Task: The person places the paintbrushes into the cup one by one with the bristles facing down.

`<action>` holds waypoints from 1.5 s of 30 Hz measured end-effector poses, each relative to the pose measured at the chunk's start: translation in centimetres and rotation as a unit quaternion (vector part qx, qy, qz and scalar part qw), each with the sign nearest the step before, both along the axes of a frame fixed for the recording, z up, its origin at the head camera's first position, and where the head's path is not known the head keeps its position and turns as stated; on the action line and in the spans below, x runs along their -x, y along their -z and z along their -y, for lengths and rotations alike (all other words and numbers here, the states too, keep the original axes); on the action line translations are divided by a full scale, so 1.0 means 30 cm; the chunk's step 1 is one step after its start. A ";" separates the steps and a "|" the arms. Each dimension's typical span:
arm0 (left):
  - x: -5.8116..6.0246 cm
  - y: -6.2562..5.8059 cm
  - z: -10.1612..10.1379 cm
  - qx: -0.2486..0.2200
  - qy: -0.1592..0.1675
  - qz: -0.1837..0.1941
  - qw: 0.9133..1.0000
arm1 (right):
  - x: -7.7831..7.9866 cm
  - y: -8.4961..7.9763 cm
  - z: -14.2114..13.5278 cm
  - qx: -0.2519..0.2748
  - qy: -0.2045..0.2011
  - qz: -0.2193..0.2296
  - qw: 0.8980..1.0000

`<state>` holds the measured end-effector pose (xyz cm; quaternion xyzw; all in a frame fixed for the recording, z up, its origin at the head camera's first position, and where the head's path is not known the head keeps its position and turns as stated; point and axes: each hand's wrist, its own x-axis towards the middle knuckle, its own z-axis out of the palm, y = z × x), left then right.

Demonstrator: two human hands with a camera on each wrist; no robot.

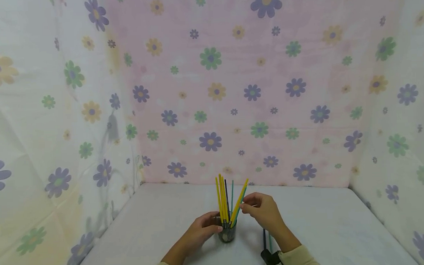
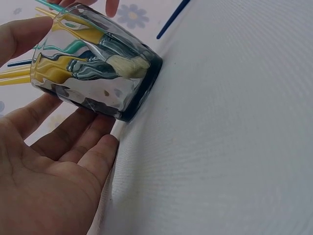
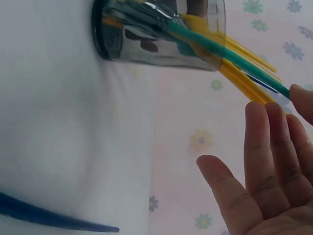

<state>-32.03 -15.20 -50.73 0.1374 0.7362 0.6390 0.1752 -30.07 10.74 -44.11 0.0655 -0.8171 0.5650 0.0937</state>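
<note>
A clear drinking glass (image 1: 227, 236) stands on the table, holding several paintbrushes, bristles down. My left hand (image 1: 203, 231) grips the glass from the left, thumb at the rim and fingers behind it; in the left wrist view pale bristles (image 2: 129, 67) show through the wall. On the other side, my right hand (image 1: 265, 211) pinches the upper handle of a green paintbrush (image 3: 234, 59) between thumb and fingertips. Yellow paintbrushes (image 1: 220, 198) lean beside it, one right by the right fingertips. A dark blue paintbrush (image 1: 226, 198) and another thin green paintbrush (image 1: 232, 196) also stand in the glass.
On the table (image 1: 148, 212), a dark blue paintbrush (image 1: 264, 238) and a green one (image 1: 270, 241) lie near the right wrist, partly covered by the arm. Flower-patterned cloth (image 1: 232, 120) hangs along the back and both sides.
</note>
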 end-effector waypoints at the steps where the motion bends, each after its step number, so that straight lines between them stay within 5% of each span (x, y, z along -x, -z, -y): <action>1: 0.001 0.000 -0.002 -0.001 -0.001 0.000 1.000 | 0.002 -0.001 -0.006 -0.002 0.002 0.000 1.000; 13: -0.003 -0.012 -0.008 0.012 -0.011 0.011 1.000 | 0.008 0.034 -0.093 -0.061 0.038 0.055 0.996; 26: 0.003 -0.008 -0.001 0.006 -0.002 0.007 1.000 | -0.001 0.085 -0.169 -0.170 0.052 0.154 0.972; 45: -0.005 -0.012 -0.003 0.008 -0.003 0.002 1.000 | 0.007 0.110 -0.268 -0.165 0.040 0.208 0.963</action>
